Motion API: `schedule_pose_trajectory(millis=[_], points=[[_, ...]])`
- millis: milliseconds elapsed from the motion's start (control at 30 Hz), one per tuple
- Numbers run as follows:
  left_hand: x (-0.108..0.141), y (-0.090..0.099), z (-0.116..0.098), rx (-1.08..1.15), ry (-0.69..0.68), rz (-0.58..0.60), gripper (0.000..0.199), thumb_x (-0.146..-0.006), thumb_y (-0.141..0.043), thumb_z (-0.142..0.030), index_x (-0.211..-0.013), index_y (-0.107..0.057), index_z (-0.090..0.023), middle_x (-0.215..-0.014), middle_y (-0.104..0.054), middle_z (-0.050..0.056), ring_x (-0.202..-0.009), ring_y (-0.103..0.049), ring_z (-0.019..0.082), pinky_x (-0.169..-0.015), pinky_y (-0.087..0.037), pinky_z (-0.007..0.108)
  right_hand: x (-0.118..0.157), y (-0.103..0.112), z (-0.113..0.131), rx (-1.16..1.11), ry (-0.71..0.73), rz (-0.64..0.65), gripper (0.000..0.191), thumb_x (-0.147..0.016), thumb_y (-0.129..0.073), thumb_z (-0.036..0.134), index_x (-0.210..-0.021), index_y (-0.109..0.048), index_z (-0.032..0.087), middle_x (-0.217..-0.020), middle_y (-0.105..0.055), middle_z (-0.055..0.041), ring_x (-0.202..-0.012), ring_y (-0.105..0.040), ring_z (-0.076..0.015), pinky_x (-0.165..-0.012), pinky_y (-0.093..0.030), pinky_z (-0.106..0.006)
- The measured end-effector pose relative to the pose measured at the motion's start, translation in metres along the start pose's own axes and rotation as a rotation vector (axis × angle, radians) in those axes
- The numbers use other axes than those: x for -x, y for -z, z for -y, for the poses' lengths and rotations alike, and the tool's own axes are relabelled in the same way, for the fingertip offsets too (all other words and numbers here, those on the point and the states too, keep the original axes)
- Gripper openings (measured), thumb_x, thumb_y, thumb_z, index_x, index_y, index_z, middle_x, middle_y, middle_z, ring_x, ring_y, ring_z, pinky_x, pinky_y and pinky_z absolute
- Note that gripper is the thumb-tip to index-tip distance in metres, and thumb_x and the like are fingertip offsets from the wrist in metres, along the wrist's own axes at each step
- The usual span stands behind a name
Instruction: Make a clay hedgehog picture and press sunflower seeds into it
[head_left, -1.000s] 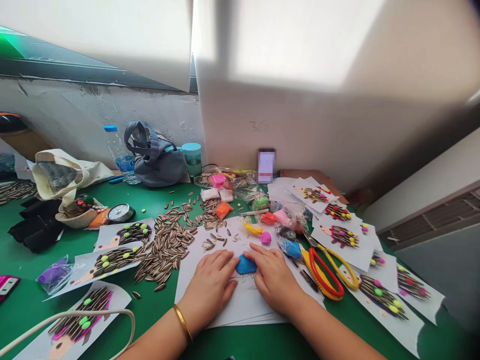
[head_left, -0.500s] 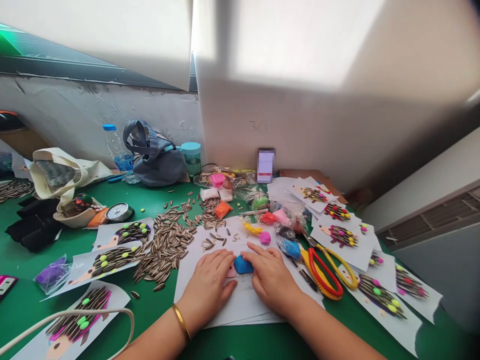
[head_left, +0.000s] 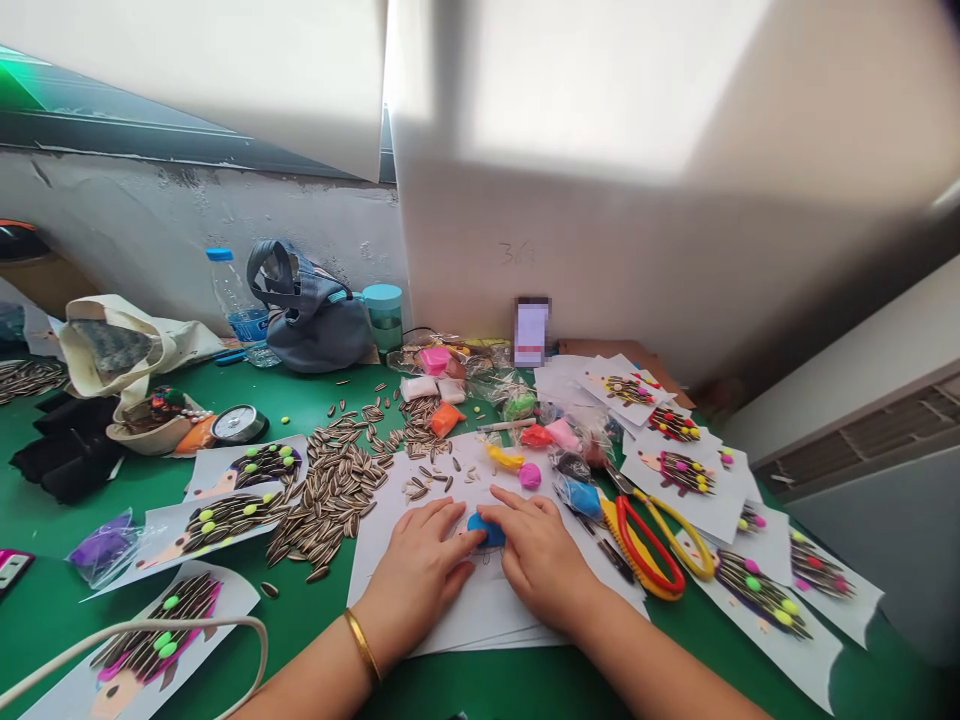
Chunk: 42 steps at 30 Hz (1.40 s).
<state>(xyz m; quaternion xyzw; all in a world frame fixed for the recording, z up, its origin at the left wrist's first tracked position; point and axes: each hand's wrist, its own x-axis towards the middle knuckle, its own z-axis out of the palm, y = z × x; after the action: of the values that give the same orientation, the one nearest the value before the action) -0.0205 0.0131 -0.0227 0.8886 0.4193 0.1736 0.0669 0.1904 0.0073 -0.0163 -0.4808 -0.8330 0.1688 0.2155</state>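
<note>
Your loosely spread left fingers [head_left: 463, 544] have just reached the smooth blue clay [head_left: 493, 536], joining your spread right fingers [head_left: 504, 516], apparently shaping it.

The person's left hand [head_left: 424, 560] lies palm down, index finger reaching toward the right hand [head_left: 544, 555], which angles inward opposite it. Both forearms slant in from below; a gold bracelet [head_left: 362, 645] circles the left wrist.

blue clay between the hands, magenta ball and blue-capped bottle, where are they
Blue clay [head_left: 494, 536]: head view, on its exposed surface.
Magenta ball [head_left: 530, 476]: head view, on its middle.
Blue-capped bottle [head_left: 248, 325]: head view, on its label.
</note>
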Motion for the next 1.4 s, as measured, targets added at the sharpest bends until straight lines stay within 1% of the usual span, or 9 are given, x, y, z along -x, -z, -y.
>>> schedule_pose_trajectory(millis=[133, 333, 500, 567, 733, 800, 1000, 1133, 1400], points=[[0.000, 0.000, 0.000, -0.005, 0.002, -0.007, 0.038, -0.082, -0.071, -0.017, -0.118, -0.068, -0.028, -0.130, -0.063, 0.012, -0.122, -0.055, 0.034, -0.099, -0.048, 0.057, -0.002, -0.002, 0.001, -0.001, 0.003, 0.061, 0.052, -0.080, -0.042, 0.005, -0.128, -0.055, 0.019, -0.129, -0.066, -0.0094, -0.138, -0.043, -0.0228, -0.102, -0.030, -0.044], [0.000, -0.001, 0.000, -0.009, -0.011, -0.015, 0.039, -0.082, -0.071, -0.017, -0.119, -0.067, -0.029, -0.129, -0.063, 0.012, -0.122, -0.056, 0.035, -0.098, -0.049, 0.057, -0.003, 0.001, 0.002, -0.034, -0.004, 0.016, 0.050, -0.080, -0.041, 0.005, -0.126, -0.057, 0.020, -0.132, -0.064, -0.0110, -0.138, -0.043, -0.0225, -0.102, -0.029, -0.043], [0.000, 0.001, -0.002, -0.022, -0.012, -0.009, 0.035, -0.081, -0.071, -0.017, -0.115, -0.069, -0.026, -0.129, -0.063, 0.014, -0.121, -0.056, 0.036, -0.098, -0.049, 0.057, -0.005, 0.000, 0.005, -0.055, 0.010, 0.085, 0.052, -0.078, -0.042, 0.003, -0.124, -0.057, 0.021, -0.126, -0.068, -0.0091, -0.140, -0.042, -0.0229, -0.101, -0.030, -0.043], [0.000, 0.000, -0.001, -0.020, -0.012, -0.012, 0.034, -0.082, -0.071, -0.017, -0.115, -0.069, -0.027, -0.130, -0.063, 0.013, -0.121, -0.056, 0.035, -0.098, -0.049, 0.057, -0.005, -0.001, 0.004, -0.065, 0.012, 0.069, 0.053, -0.078, -0.042, 0.003, -0.126, -0.056, 0.021, -0.128, -0.066, -0.0088, -0.139, -0.043, -0.0228, -0.102, -0.032, -0.044], [0.001, -0.001, 0.000, -0.010, -0.008, -0.010, 0.038, -0.084, -0.069, -0.018, -0.120, -0.067, -0.033, -0.131, -0.062, 0.011, -0.123, -0.055, 0.035, -0.099, -0.048, 0.058, -0.001, 0.003, -0.010, -0.033, -0.030, -0.112, 0.047, -0.084, -0.039, 0.007, -0.126, -0.057, 0.019, -0.132, -0.063, -0.0104, -0.134, -0.049, -0.0234, -0.103, -0.036, -0.044], [0.001, -0.001, 0.000, -0.006, 0.002, -0.001, 0.039, -0.084, -0.069, -0.019, -0.121, -0.066, -0.032, -0.132, -0.062, 0.011, -0.124, -0.054, 0.035, -0.100, -0.047, 0.057, 0.001, 0.005, -0.015, -0.009, -0.040, -0.139, 0.044, -0.085, -0.039, 0.008, -0.124, -0.058, 0.017, -0.130, -0.064, -0.0113, -0.131, -0.051, -0.0236, -0.103, -0.038, -0.043], [0.001, 0.001, -0.004, -0.023, 0.043, 0.015, 0.051, -0.082, -0.071, -0.023, -0.131, -0.059, -0.027, -0.132, -0.061, 0.011, -0.123, -0.054, 0.033, -0.101, -0.046, 0.055, 0.005, 0.002, -0.014, 0.013, 0.013, -0.066, 0.046, -0.082, -0.040, 0.006, -0.123, -0.060, 0.017, -0.129, -0.065, -0.0112, -0.133, -0.050, -0.0234, -0.104, -0.039, -0.044], [0.000, 0.002, -0.006, -0.043, 0.053, 0.039, 0.049, -0.082, -0.071, -0.026, -0.130, -0.059, -0.027, -0.133, -0.061, 0.011, -0.123, -0.054, 0.033, -0.101, -0.046, 0.055, 0.004, 0.000, -0.013, 0.024, -0.011, -0.038, 0.048, -0.081, -0.041, 0.006, -0.123, -0.060, 0.018, -0.126, -0.067, -0.0101, -0.135, -0.048, -0.0241, -0.104, -0.039, -0.046], [-0.001, 0.001, -0.006, -0.043, 0.047, 0.037, 0.050, -0.082, -0.072, -0.027, -0.130, -0.059, -0.028, -0.133, -0.060, 0.010, -0.123, -0.053, 0.033, -0.101, -0.045, 0.055, 0.003, 0.002, -0.014, -0.024, -0.031, -0.075, 0.047, -0.083, -0.040, 0.006, -0.125, -0.059, 0.017, -0.131, -0.064, -0.0116, -0.134, -0.049, -0.0233, -0.105, -0.040, -0.045]])
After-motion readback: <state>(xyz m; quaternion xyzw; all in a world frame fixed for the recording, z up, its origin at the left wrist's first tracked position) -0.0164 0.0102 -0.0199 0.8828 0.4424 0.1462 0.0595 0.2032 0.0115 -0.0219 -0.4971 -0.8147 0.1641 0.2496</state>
